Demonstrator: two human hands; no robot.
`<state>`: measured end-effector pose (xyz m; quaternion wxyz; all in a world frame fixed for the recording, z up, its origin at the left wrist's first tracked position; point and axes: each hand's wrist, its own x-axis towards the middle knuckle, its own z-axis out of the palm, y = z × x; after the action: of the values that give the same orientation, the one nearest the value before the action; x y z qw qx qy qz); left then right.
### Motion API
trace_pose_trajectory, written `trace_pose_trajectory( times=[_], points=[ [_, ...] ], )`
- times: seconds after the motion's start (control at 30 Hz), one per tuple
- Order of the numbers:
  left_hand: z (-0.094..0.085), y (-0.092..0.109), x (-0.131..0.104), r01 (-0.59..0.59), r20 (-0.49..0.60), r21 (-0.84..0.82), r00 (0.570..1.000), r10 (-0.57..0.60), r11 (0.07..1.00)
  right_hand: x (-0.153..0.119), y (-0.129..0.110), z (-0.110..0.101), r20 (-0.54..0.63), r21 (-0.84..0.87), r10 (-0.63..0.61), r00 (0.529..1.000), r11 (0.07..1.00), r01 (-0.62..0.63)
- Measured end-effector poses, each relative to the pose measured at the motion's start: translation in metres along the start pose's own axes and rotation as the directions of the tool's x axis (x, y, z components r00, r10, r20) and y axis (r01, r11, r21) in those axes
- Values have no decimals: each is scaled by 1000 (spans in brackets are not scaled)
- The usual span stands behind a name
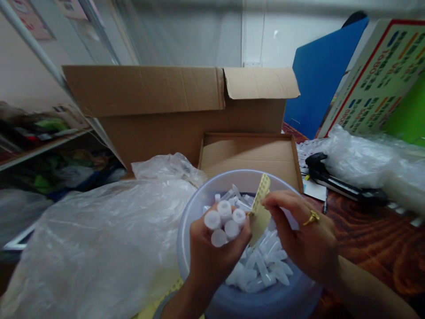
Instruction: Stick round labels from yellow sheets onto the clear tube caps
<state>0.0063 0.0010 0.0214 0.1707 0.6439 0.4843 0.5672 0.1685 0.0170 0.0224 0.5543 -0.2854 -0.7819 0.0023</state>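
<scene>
My left hand (215,257) is closed around a bundle of several translucent plastic tubes (224,221), their round white ends pointing toward me. A yellow card (260,217) with rows of small holes or dots along one strip stands upright beside the bundle, and my left fingertips reach its edge. The thumb and fingers of my right hand (303,235), which wears a gold ring, close on that card's right side. Both hands are above a pale blue-white plastic basin (189,208). Loose conical plastic tubes (262,266) lie heaped inside it, partly hidden by my hands.
A large open cardboard box (186,128) stands behind, with a shallow cardboard tray (249,153) before it. Clear plastic sheeting (109,248) covers the left side. On the wooden table (361,243) at right are a black device (345,181), plastic bags (361,155) and a blue panel (322,79).
</scene>
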Motion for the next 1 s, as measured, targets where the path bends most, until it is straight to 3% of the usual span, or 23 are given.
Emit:
trace_pose_trajectory(
  times=[0.13,0.27,0.53,0.77,1.0],
  points=[
    [0,-4,-3,-69,123,46,990,63,997,-2,-3,-4,148,58,-232,961,972,226],
    [0,-6,-4,-115,152,79,983,102,990,-4,-2,-4,187,6,-300,935,953,304],
    [1,0,1,-179,95,46,980,174,983,0,-1,-4,227,-13,-329,917,940,340],
    [3,0,1,-169,106,50,981,163,984,1,-1,-6,264,-6,-314,912,945,327],
    [0,-4,2,-160,135,63,979,150,985,5,3,-15,344,112,-288,894,958,266]
  ],
)
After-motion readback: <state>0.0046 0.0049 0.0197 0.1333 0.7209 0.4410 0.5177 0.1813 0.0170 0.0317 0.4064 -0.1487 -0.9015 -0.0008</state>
